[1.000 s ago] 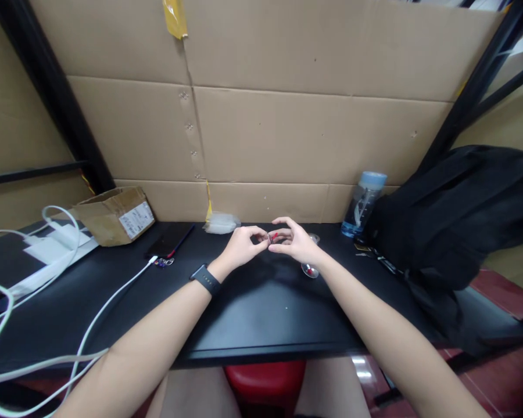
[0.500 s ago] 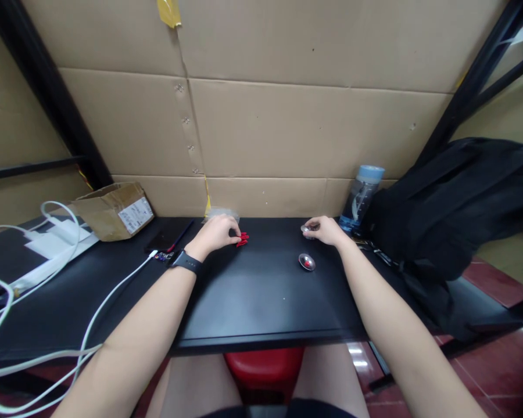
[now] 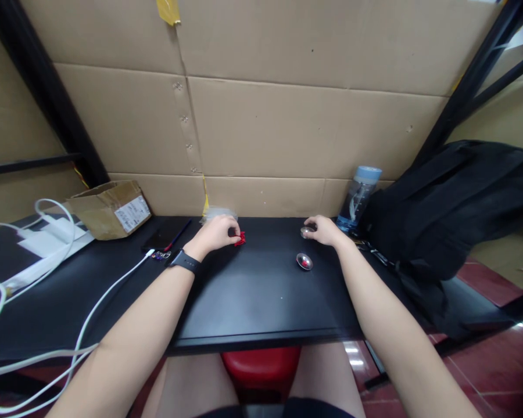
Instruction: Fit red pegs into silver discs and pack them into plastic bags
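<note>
My left hand (image 3: 219, 233), a dark watch on its wrist, rests near the back of the black table with thumb and fingertips closed on small red pieces (image 3: 243, 238). Their exact kind is too small to make out. Across from it, my right hand (image 3: 325, 231) has thumb and fingers curled about the edge of a small clear round dish (image 3: 305, 232). A second clear dish (image 3: 304, 262) lies nearer to me, with something small and red in it. Behind my left hand sits a clear plastic item (image 3: 218, 213), partly hidden.
On the left are a cardboard box (image 3: 113, 210), a dark phone (image 3: 159, 239) and white cables (image 3: 87, 325). A water bottle (image 3: 358, 197) and black backpack (image 3: 453, 203) stand at right. Cardboard panels (image 3: 261, 133) wall off the back.
The view has shifted slightly. My right fingers have spread a little at the dish, which sits slightly lower. My left hand stays at the red pieces, which look more bunched together.
</note>
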